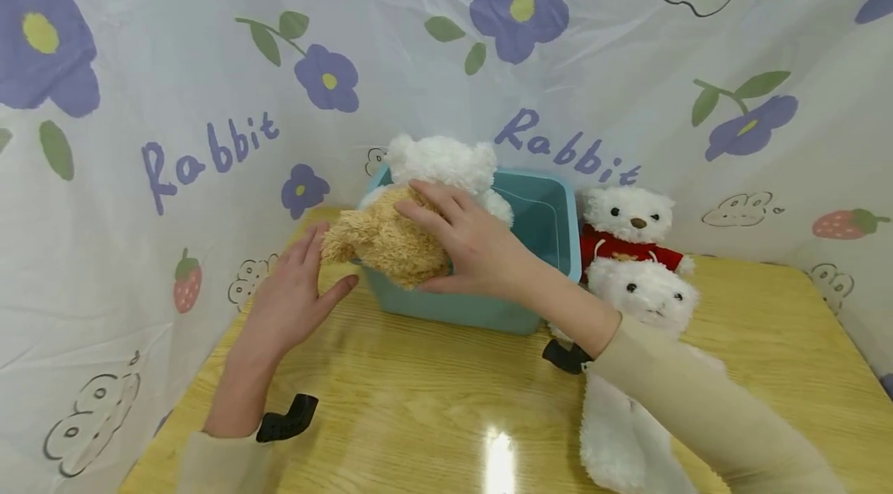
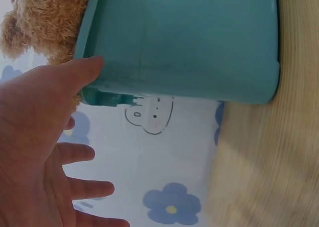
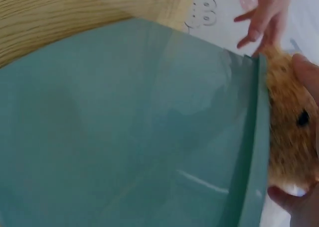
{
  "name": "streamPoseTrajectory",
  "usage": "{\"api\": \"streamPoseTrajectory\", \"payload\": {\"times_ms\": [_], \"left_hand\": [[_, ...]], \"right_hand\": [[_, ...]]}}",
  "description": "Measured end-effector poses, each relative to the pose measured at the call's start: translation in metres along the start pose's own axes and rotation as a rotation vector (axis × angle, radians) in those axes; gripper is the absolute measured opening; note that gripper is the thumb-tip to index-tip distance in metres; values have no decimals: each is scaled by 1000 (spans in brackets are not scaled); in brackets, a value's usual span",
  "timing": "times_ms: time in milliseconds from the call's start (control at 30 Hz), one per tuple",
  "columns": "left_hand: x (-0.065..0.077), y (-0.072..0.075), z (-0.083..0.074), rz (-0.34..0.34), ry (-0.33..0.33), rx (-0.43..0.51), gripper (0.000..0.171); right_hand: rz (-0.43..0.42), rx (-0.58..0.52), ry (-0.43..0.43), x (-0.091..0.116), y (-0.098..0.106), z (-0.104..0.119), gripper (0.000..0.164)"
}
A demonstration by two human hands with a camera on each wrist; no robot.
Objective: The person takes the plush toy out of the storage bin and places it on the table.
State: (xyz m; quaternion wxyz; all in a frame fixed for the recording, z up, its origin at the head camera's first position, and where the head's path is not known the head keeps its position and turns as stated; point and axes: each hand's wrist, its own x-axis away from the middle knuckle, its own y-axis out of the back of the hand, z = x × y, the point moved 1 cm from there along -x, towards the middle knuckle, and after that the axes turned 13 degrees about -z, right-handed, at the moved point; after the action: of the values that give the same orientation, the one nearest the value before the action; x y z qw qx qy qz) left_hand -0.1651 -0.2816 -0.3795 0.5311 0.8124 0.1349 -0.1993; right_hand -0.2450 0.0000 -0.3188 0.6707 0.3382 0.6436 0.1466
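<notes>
A curly tan plush toy [image 1: 401, 242] lies at the front left of the blue-green plastic bin [image 1: 453, 308], its head at the rim. My right hand [image 1: 474, 246] grips it, fingers over the top and thumb low on the near side; a dark eye shows between them in the right wrist view. To the left of the toy, my left hand [image 1: 293, 292] has its fingers extended and spread, fingertips close to the toy's ear. In the left wrist view the thumb [image 2: 82, 72] overlaps the bin's rim. Behind the tan toy sits a white plush bear [image 1: 443, 160] inside the bin.
Right of the bin, a white bear in a red top [image 1: 628, 219] sits against the floral cloth [image 1: 418, 75]. Another white plush toy [image 1: 621, 432] lies in front of it, partly under my right forearm. All stand on a wooden table [image 1: 418, 401].
</notes>
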Motion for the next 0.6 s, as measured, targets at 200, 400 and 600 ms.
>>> {"api": "streamPoseTrajectory", "payload": {"times_ms": [200,400,600], "left_hand": [[-1,-9,1,35,-23,8,87],[-2,-10,-1,61,-4,9,88],[-3,-12,-1,72,14,8,93]], "right_hand": [[10,208,13,-3,-15,7,110],[-55,157,11,0,-15,5,102],[-123,82,3,5,-10,0,98]]}}
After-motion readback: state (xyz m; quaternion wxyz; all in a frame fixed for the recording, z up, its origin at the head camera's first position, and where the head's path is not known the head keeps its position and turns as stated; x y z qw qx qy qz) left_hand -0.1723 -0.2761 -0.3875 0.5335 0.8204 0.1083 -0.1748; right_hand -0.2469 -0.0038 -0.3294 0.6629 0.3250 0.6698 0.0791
